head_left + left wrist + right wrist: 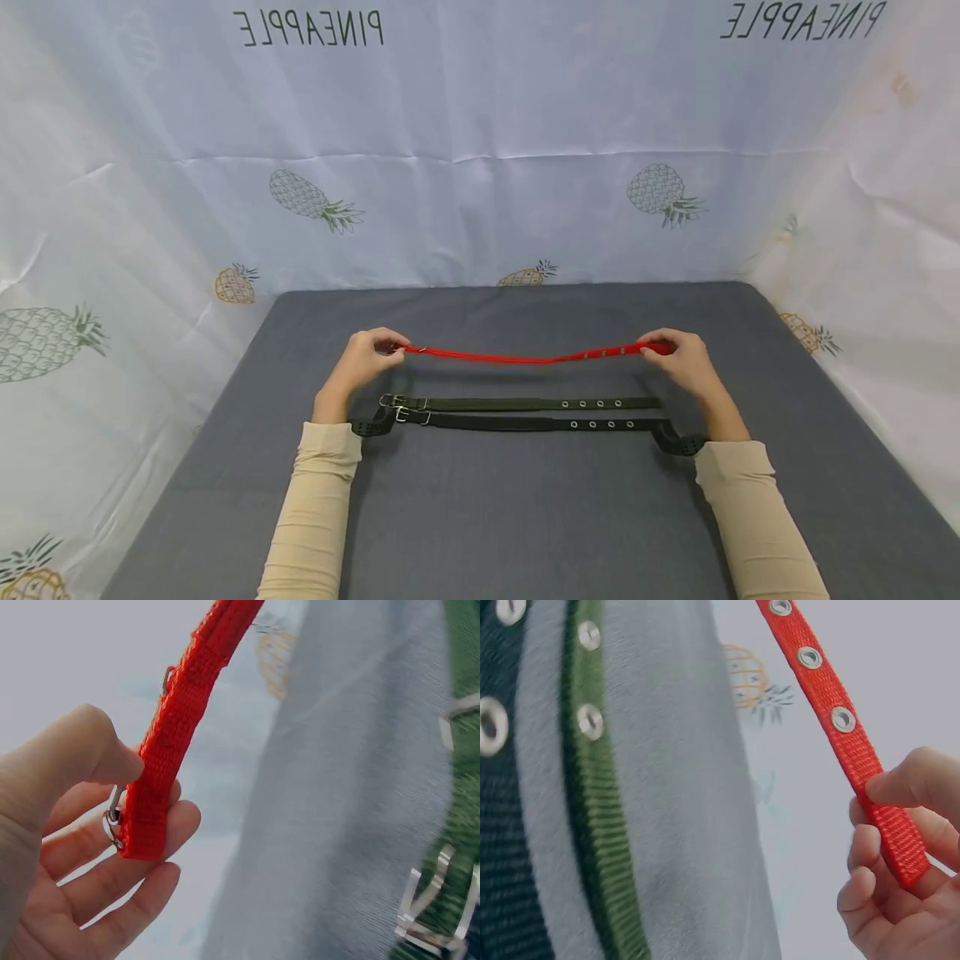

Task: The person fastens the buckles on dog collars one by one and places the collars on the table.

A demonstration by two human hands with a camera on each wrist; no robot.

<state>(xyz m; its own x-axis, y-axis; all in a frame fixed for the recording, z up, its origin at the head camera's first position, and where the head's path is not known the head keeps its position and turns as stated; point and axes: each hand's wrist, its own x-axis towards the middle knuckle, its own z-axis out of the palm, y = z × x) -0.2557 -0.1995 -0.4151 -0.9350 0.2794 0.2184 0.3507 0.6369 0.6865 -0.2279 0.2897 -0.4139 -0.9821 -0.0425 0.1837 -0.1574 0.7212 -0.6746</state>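
A red webbing collar stretches between the two hands above the table, sagging slightly in the middle. At its buckle end, the left hand pinches the band between thumb and fingers; metal rings show beside the thumb in the left wrist view. Metal eyelets line the other end, which the right hand pinches near the tip. Nearer the person, a green collar and a black collar lie side by side, both with buckles to the left and eyelets to the right.
A grey cloth covers the table. White curtains with pineapple prints hang behind it and at both sides. Black straps with wrist cameras sit at both wrists, close to the ends of the lying collars.
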